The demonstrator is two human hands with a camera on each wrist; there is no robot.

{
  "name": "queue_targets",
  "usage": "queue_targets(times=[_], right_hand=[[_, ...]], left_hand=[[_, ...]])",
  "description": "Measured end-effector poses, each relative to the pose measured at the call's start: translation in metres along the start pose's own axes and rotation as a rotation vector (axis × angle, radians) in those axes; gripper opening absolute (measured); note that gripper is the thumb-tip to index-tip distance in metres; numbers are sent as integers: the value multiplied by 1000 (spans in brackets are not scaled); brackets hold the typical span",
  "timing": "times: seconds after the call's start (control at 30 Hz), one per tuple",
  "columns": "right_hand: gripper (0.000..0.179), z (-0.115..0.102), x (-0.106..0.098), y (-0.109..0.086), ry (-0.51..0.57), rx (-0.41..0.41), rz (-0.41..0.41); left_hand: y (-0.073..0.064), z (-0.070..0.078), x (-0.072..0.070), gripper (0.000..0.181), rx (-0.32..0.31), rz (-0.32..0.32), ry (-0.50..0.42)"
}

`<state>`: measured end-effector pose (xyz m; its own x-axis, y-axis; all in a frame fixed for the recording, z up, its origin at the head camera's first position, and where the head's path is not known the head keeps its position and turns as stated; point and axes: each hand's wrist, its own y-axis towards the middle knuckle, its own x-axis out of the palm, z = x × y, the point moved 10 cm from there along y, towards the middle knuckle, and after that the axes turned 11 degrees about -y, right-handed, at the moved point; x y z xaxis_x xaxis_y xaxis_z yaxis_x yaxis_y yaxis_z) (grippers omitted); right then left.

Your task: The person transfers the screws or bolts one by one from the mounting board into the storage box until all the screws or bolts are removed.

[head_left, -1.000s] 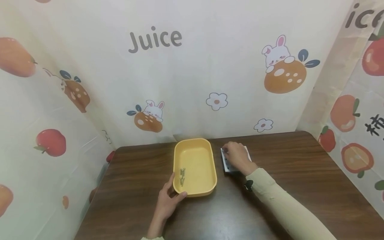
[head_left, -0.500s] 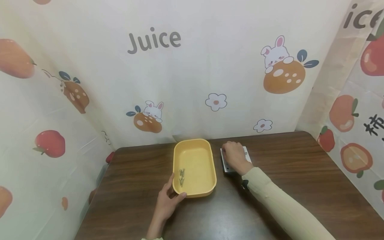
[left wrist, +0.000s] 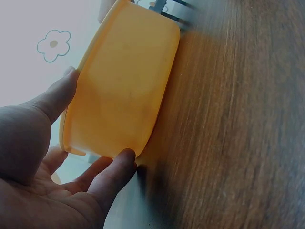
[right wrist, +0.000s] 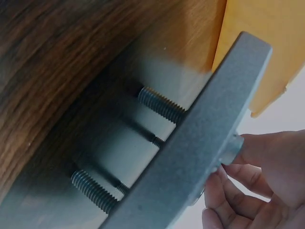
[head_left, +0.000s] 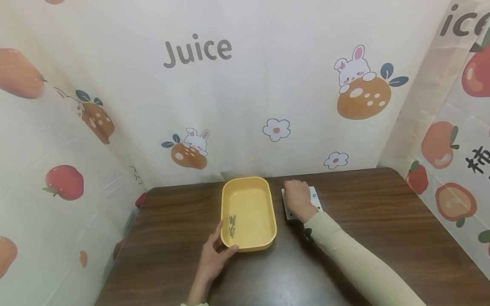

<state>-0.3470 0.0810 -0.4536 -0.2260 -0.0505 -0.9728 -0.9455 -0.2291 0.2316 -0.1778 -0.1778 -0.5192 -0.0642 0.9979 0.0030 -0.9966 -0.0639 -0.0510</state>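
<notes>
A yellow tray (head_left: 250, 203) stands on the table, with several small screws (head_left: 232, 225) lying at its left side. My left hand (head_left: 212, 259) grips the tray's near left corner; in the left wrist view the thumb is at the rim and fingertips press the outer wall low down. To the tray's right, my right hand (head_left: 300, 199) is over a light grey metal plate (head_left: 314, 199) with holes. In the right wrist view the thumb and fingers pinch a round screw head (right wrist: 232, 150) on the plate's face. Threaded bolts (right wrist: 161, 104) hold the plate above the table.
The brown wooden table (head_left: 375, 216) reaches back to a wall covering (head_left: 245, 93) printed with fruit and rabbits. Similar printed sheets hang on both sides. The tray's right wall stands a short way left of the plate.
My right hand has turned over the plate and its wrist has shifted left, baring more of the plate's right side. The left hand and tray stay put.
</notes>
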Motion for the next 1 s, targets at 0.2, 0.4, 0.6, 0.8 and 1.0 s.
queue_targets(times=[0.2,0.4,0.6,0.8,1.0], right_hand=[[5,-3,1,1,12,-4,11],[5,-3,0,3,6,-29,33],[9,-2,-6,6,-3,-77,53],[20,4,-8,7,87,-106,48],[19,4,-8,5,112,-135,32]], left_hand=[[0,-1,-1,96,-4,3,-1],[0,0,-1,96,-3,11,20],[1,1,-1,96,2,11,41],[1,1,-2,95,-5,29,71],[1,1,-2,95,-12,39,81]])
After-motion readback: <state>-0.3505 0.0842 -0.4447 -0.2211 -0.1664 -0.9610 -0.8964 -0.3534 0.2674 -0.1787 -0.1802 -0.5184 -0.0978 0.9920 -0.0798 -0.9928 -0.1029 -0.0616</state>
